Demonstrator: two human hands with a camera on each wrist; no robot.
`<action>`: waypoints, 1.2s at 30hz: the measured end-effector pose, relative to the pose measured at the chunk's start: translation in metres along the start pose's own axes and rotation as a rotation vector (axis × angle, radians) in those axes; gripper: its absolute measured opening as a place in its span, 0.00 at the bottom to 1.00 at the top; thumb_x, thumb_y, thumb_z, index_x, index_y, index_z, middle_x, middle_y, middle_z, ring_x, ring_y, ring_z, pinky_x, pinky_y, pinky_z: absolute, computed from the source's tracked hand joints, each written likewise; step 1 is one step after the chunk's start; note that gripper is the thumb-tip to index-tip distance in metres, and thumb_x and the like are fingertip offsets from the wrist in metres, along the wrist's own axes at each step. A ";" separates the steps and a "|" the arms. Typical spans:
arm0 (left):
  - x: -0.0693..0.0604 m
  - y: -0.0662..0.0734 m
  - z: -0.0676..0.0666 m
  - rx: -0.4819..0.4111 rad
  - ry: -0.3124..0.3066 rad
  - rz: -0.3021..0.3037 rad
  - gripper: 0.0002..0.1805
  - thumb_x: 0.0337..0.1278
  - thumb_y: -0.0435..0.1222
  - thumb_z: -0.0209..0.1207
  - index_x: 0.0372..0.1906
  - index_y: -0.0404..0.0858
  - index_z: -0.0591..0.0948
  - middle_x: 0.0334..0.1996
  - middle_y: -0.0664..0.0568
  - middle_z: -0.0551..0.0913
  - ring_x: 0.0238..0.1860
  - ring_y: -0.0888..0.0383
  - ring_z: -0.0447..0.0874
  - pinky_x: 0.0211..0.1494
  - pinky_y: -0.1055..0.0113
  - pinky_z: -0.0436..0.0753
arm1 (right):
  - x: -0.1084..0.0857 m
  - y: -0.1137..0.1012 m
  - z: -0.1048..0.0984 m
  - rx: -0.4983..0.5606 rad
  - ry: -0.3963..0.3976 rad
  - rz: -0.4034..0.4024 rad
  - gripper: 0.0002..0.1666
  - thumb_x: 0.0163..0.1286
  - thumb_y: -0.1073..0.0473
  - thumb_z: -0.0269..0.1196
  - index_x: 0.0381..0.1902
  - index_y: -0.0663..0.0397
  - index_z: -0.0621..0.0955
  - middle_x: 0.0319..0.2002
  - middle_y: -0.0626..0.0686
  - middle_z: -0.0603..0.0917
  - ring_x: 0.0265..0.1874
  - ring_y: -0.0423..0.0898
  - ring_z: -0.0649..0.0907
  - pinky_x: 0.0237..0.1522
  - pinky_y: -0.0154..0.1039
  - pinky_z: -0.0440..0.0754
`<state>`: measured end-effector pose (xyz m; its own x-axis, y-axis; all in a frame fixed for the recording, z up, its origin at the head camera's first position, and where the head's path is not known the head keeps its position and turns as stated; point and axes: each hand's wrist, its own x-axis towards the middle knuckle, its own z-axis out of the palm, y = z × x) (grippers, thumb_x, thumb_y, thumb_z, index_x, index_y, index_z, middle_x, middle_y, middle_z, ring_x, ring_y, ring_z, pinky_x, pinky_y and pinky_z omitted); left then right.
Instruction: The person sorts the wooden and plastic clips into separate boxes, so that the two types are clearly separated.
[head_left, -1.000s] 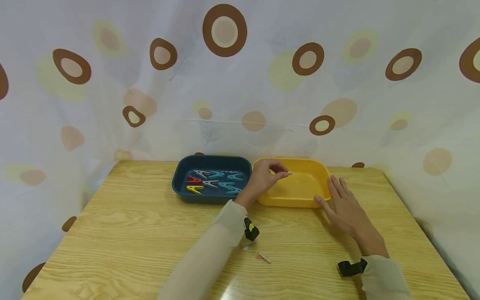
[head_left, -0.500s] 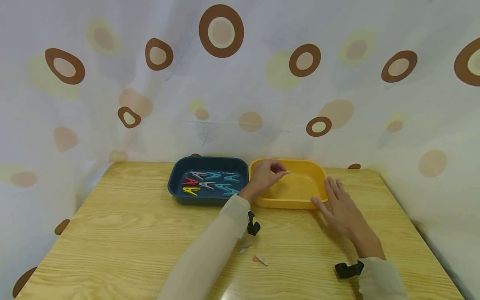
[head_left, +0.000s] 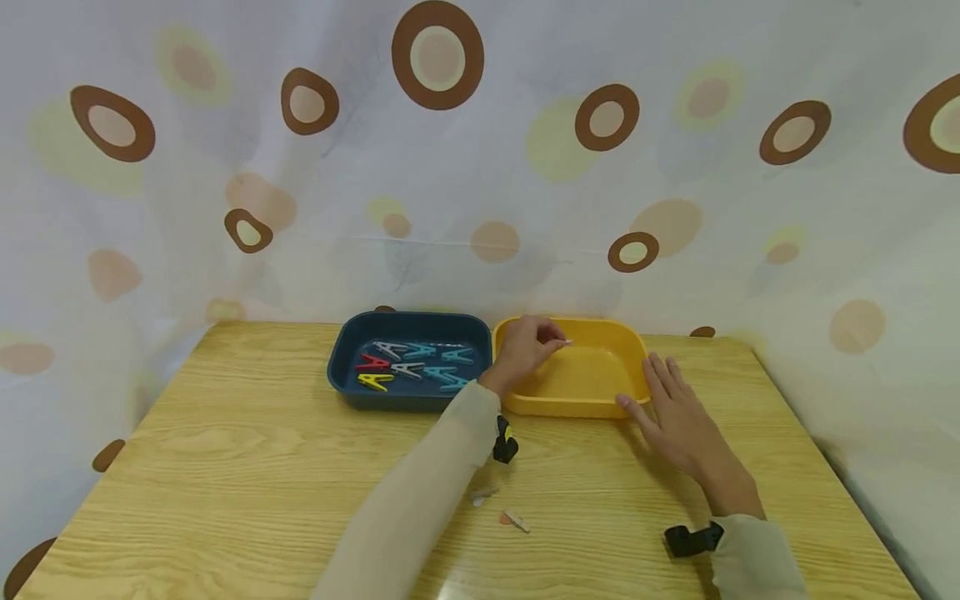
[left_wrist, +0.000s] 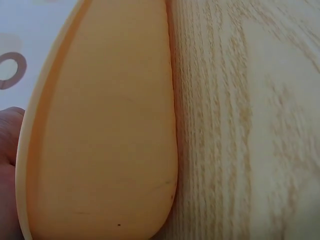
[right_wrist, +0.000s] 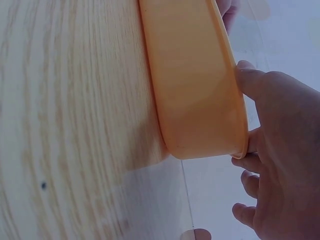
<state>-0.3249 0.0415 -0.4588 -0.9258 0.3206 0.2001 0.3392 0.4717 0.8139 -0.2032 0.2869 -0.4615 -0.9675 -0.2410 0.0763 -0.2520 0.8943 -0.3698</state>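
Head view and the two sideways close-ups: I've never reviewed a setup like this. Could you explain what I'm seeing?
There's no machine here, just a person's two bare hands. The head picture comes from a camera worn on the head, looking forward and down. The close-ups come from black cameras worn on the wrists; they mostly show the yellow tray tipped sideways in the frame.

On the wooden table, a blue tray holding colored clips sits beside the yellow one. Two small pale pieces lie nearer the person.

The left hand pinches a small pale item, too tiny to identify, over the yellow tray. The right hand touches that tray's near right corner.
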 end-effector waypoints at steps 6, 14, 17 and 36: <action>0.001 -0.001 0.000 0.045 -0.007 -0.009 0.05 0.66 0.36 0.68 0.40 0.39 0.90 0.35 0.55 0.86 0.36 0.60 0.77 0.43 0.74 0.78 | -0.001 -0.003 0.000 0.006 -0.005 0.002 0.52 0.82 0.35 0.46 0.81 0.68 0.43 0.82 0.66 0.40 0.80 0.64 0.39 0.77 0.62 0.40; 0.003 -0.003 0.001 0.055 -0.034 -0.002 0.06 0.67 0.37 0.67 0.40 0.39 0.90 0.34 0.55 0.86 0.36 0.59 0.78 0.43 0.75 0.78 | -0.002 -0.004 -0.001 0.008 -0.007 -0.002 0.52 0.82 0.35 0.46 0.81 0.68 0.43 0.82 0.66 0.39 0.80 0.64 0.38 0.76 0.65 0.43; 0.003 -0.004 0.000 0.045 -0.030 -0.005 0.07 0.67 0.37 0.67 0.43 0.38 0.89 0.36 0.54 0.85 0.37 0.59 0.78 0.44 0.75 0.77 | -0.001 -0.005 -0.001 0.011 0.001 -0.008 0.51 0.82 0.36 0.46 0.81 0.69 0.44 0.81 0.67 0.40 0.80 0.64 0.38 0.76 0.64 0.42; -0.011 0.012 -0.015 0.039 -0.037 0.035 0.08 0.70 0.36 0.64 0.47 0.38 0.88 0.41 0.52 0.87 0.42 0.59 0.81 0.47 0.76 0.79 | 0.002 0.000 0.001 -0.003 -0.015 -0.011 0.51 0.83 0.35 0.45 0.81 0.70 0.43 0.81 0.68 0.40 0.80 0.66 0.39 0.75 0.66 0.43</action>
<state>-0.3130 0.0317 -0.4430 -0.9066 0.3676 0.2074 0.3785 0.4909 0.7847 -0.2050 0.2857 -0.4624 -0.9642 -0.2567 0.0662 -0.2628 0.8926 -0.3664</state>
